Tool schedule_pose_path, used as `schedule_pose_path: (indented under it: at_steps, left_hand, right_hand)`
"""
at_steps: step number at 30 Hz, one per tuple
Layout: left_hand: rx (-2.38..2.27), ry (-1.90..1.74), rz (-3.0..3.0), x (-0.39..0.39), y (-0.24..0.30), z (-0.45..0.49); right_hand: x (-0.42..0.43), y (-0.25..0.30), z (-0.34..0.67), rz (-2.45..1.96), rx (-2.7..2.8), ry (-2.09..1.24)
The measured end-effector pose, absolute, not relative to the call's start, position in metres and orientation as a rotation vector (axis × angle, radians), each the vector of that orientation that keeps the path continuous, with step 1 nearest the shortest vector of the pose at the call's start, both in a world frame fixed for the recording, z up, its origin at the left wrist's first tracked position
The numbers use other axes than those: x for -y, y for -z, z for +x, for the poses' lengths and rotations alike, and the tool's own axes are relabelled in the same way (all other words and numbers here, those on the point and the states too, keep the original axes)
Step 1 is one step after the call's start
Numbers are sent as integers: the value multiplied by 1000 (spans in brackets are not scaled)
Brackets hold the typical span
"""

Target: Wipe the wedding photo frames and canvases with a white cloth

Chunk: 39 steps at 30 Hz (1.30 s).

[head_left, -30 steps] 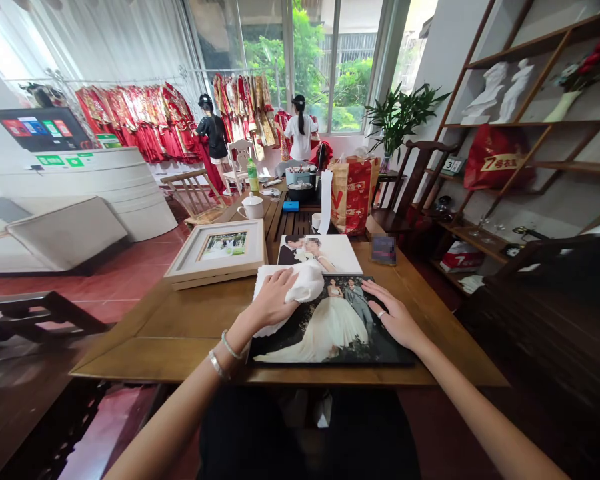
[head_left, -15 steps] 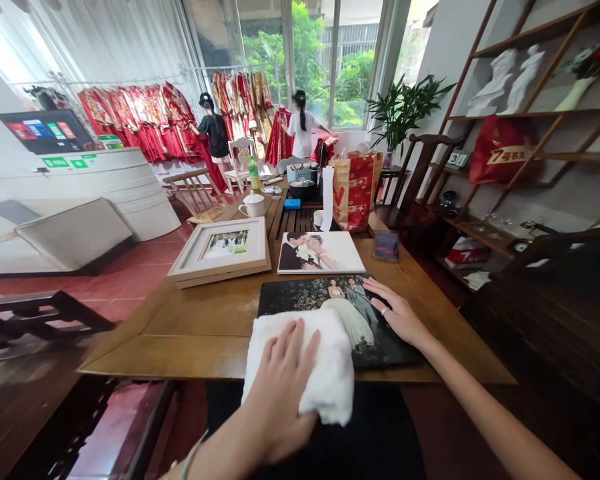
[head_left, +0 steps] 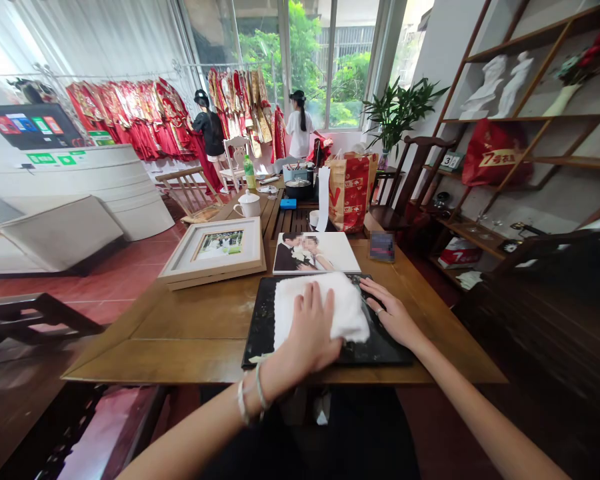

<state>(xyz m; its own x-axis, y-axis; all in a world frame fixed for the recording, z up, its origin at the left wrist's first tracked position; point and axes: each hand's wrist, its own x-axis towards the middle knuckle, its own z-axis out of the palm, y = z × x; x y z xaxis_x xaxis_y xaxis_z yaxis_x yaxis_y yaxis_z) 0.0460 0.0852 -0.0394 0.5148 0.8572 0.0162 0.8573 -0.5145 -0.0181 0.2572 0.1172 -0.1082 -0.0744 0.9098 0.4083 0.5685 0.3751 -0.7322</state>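
Note:
A dark photo panel [head_left: 263,320] lies flat near the table's front edge. Across its middle is spread a folded white towel [head_left: 351,310], which hides most of the picture. My left hand [head_left: 311,330] presses on this towel with the fingers bent over it, two bracelets on the wrist. On the panel's right side rests my right hand [head_left: 391,315], fingers stretched out, a ring on one of them. Just behind the panel is a white-edged couple photo [head_left: 320,253]. A framed photo [head_left: 213,252] in light wood sits on the left, apart from both hands.
Farther along the wooden table [head_left: 180,327] stand a white lidded cup [head_left: 250,204], a green bottle [head_left: 249,172] and a red-and-tan paper bag [head_left: 353,193]. A small dark stand [head_left: 381,247] is at the right. Two people work by garment racks at the back.
My left hand has slid the towel forward and right, from the panel's front left onto its middle, over the pictured couple. My right hand stays on the panel's right side.

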Motion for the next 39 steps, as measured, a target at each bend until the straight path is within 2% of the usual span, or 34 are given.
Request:
schedule_pose_path:
  at_steps: [4, 7, 10, 16, 19, 30, 33, 39]
  left_hand:
    - [1316, -44, -2896, -23, 49, 35]
    - [1266, -60, -2948, -11, 47, 34]
    - [1356, -124, -2886, -39, 36, 42]
    - [1489, 7, -2707, -128, 23, 67]
    - [1461, 34, -2716, -136, 29, 72]
    - [1152, -112, -3001, -10, 33, 57]
    - [1192, -126, -2991, -20, 29, 64]
    - [1391, -85, -2809, -92, 27, 97]
  right_hand:
    - [-117, 106, 256, -1324, 1758, -487]
    - [-116, 105, 256, -1319, 1755, -498]
    - [-116, 106, 258, -1294, 1760, -512]
    - [-118, 109, 259, -1290, 1764, -509]
    - [-119, 111, 260, -1293, 1726, -508]
    - [-120, 109, 260, -1229, 1657, -603]
    - [-121, 107, 260, -1245, 1581, -703]
    - [-121, 105, 261, -1180, 1336, -870]
